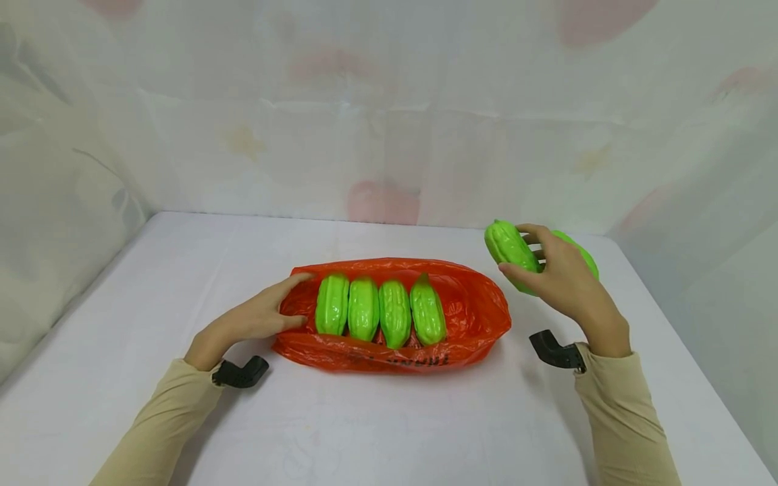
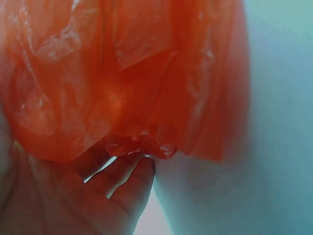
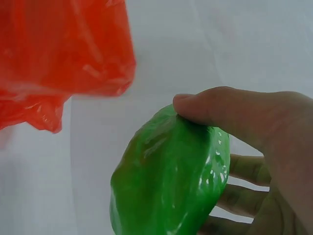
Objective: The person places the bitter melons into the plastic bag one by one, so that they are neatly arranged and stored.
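Observation:
A red plastic bag (image 1: pixel 480 337) lies on the table with its mouth wide. Several glossy green ridged gourds (image 1: pixel 364 308) sit side by side inside it. My left hand (image 1: pixel 261 314) holds the bag's left end, thumb and fingers spread over the rim. In the left wrist view the red film (image 2: pixel 142 88) hangs in front of the fingers of that hand. Right of the bag, my right hand (image 1: pixel 562 277) grips another green gourd (image 1: pixel 509 244) between thumb and fingers. The right wrist view shows the thumb on top of this gourd (image 3: pixel 168 181).
Green shows behind the right hand (image 1: pixel 585 256), partly hidden by it. A white cloth covers the table (image 1: pixel 377 425). Pale patterned sheets (image 1: pixel 389 148) rise behind the table and at both sides. Dark camera mounts (image 1: pixel 556 351) sit on both wrists.

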Demonstrator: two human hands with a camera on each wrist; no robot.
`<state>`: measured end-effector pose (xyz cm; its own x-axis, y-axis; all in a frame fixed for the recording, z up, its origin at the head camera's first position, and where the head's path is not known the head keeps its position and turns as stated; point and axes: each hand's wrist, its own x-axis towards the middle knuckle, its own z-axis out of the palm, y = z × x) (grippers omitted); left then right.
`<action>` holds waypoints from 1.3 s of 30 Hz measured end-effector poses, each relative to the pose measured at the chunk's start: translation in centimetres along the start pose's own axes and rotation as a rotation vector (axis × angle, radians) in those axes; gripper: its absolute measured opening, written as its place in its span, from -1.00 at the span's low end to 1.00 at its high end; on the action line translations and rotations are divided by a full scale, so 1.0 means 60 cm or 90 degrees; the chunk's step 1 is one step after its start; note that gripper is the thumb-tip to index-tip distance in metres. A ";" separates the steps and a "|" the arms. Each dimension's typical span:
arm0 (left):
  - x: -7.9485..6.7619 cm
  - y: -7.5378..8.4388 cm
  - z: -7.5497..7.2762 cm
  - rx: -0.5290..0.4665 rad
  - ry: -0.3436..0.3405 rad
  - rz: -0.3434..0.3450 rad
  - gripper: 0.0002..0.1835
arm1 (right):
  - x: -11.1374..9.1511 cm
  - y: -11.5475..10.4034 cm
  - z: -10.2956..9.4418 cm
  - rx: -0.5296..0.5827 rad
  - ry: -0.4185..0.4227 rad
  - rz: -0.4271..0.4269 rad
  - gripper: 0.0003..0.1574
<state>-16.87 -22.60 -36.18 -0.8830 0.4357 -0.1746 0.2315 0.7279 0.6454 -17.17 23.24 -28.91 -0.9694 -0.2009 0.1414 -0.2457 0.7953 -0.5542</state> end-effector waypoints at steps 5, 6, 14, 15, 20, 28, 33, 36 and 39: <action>-0.001 0.001 0.000 0.003 -0.001 -0.005 -0.22 | -0.006 -0.013 -0.003 0.015 0.000 -0.007 -0.11; -0.001 0.002 0.000 0.002 0.000 -0.003 -0.23 | -0.007 -0.016 -0.004 0.020 -0.001 -0.007 -0.11; -0.001 0.002 0.001 0.000 0.005 0.006 -0.23 | -0.015 -0.042 -0.004 0.047 -0.012 -0.032 -0.11; -0.001 0.002 0.001 0.000 0.006 0.006 -0.23 | -0.017 -0.045 -0.003 0.051 -0.013 -0.036 -0.11; -0.001 0.003 0.002 -0.004 0.007 0.007 -0.23 | -0.021 -0.057 0.002 0.060 -0.014 -0.059 -0.14; -0.002 0.004 0.000 -0.006 0.006 0.007 -0.23 | -0.022 -0.069 0.011 0.061 -0.014 -0.088 -0.16; -0.003 0.006 0.000 -0.003 0.005 0.007 -0.23 | -0.025 -0.076 0.015 0.067 -0.014 -0.107 -0.16; -0.003 0.006 0.000 -0.002 0.005 0.005 -0.23 | -0.027 -0.080 0.017 0.075 -0.012 -0.116 -0.16; -0.004 0.006 -0.001 0.001 0.005 0.003 -0.23 | -0.029 -0.084 0.020 0.089 -0.012 -0.123 -0.16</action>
<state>-16.61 -22.43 -35.88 -0.8851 0.4351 -0.1652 0.2364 0.7261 0.6457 -14.25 18.92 -27.34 -0.9039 -0.3534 0.2409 -0.4229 0.6545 -0.6267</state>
